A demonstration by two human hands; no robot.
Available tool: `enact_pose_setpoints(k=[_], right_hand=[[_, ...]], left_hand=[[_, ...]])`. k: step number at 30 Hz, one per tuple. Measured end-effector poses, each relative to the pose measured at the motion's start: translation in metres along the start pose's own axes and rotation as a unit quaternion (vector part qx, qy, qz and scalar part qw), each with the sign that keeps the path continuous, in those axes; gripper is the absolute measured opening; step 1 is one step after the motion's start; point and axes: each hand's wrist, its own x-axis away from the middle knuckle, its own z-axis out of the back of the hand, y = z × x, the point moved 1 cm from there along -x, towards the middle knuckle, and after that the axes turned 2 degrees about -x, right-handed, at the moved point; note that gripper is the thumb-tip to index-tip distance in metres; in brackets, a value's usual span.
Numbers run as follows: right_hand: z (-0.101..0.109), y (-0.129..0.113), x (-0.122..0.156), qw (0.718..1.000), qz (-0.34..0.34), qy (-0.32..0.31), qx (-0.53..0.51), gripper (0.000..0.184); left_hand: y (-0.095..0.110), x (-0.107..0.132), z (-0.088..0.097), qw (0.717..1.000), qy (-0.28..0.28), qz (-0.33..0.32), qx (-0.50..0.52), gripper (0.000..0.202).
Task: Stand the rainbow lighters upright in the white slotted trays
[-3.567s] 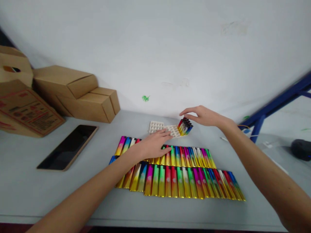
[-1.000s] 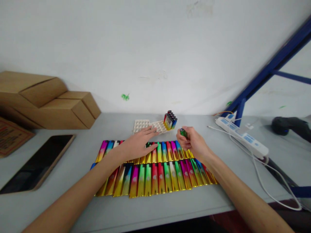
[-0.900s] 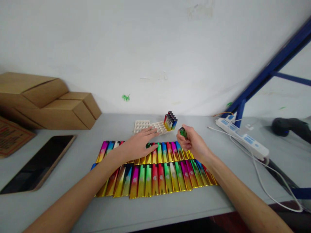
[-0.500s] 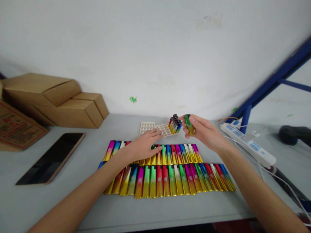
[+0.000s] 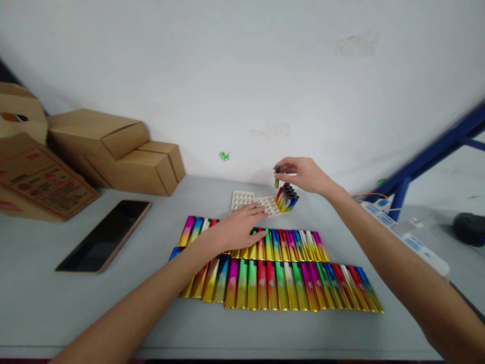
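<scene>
Pinched in my right hand (image 5: 299,173) is a green and gold lighter (image 5: 276,182), upright, black top up, just above and behind a cluster of lighters (image 5: 287,197). That cluster stands in the right end of a white tray (image 5: 242,198) full of small holes. My left hand (image 5: 244,225) lies spread with its fingertips on the tray's front part, hiding some of it. Under and in front of that hand, shiny lighters lie side by side in a back row (image 5: 280,244) and a front row (image 5: 279,285). The left forearm covers part of both rows.
A dark-screened phone (image 5: 104,236) lies on the grey table at the left. Brown cardboard boxes (image 5: 132,169) stand behind it. On the right are a white power strip (image 5: 413,242), cables, a black device (image 5: 470,228) and a blue metal frame (image 5: 403,194). A white wall (image 5: 235,91) closes the back.
My right hand has carried the green lighter left and up over the tray's cluster, turning it upright. My left hand stays on the tray. The view has shifted slightly.
</scene>
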Motion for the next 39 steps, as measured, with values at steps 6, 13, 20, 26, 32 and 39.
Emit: enact_pose_setpoints(k=[6, 13, 20, 26, 32, 39], right_hand=[[-0.001, 0.004, -0.007, 0.983, 0.024, -0.12, 0.138, 0.028], [0.003, 0.017, -0.015, 0.971, 0.033, -0.197, 0.131, 0.026], [0.009, 0.024, -0.023, 0.953, 0.049, -0.243, 0.172, 0.03], [0.011, 0.021, -0.027, 0.942, 0.053, -0.261, 0.204, 0.032], [0.015, 0.027, -0.026, 0.949, 0.059, -0.244, 0.191, 0.029], [0.012, 0.023, -0.019, 0.947, 0.044, -0.267, 0.174, 0.03]], left_hand=[[0.0, 0.001, 0.0, 1.0, -0.01, 0.002, -0.001, 0.059], [-0.001, 0.002, -0.003, 1.0, 0.001, -0.002, -0.006, 0.059], [0.0, 0.002, -0.002, 1.0, 0.0, 0.0, -0.005, 0.059], [0.001, 0.002, 0.0, 1.0, -0.01, 0.004, -0.011, 0.058], [0.001, 0.002, 0.0, 1.0, 0.003, 0.001, -0.013, 0.057], [0.0, 0.002, 0.0, 1.0, -0.001, 0.0, -0.012, 0.058]])
